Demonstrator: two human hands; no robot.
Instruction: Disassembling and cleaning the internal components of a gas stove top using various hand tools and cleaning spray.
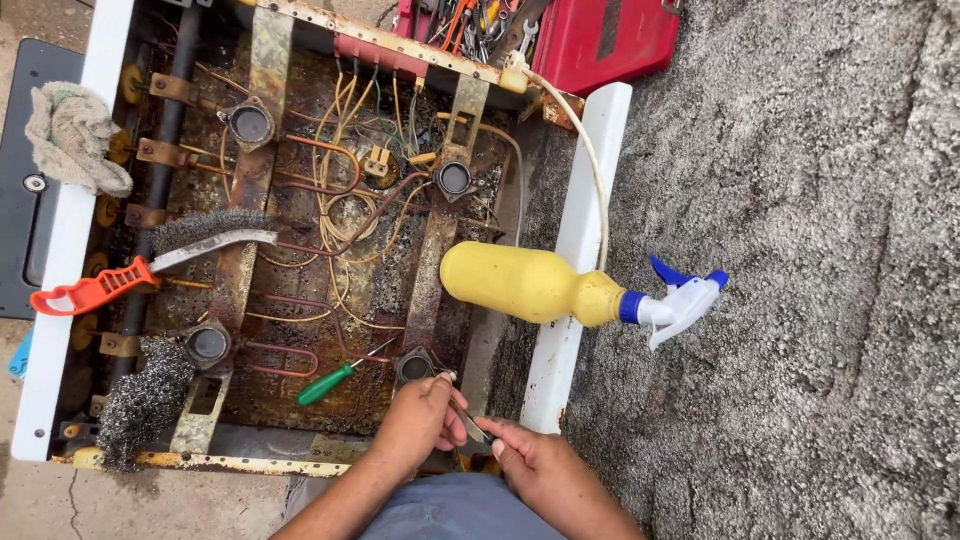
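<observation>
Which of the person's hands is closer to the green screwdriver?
Left. The left hand is just right of the green screwdriver, near its tip. The right hand is farther right and lower, beyond the left hand.

Rough grey ground [800, 200] carried an opened rusty stove [300, 250] with a red toolbox [600, 40] just beyond it.
</observation>
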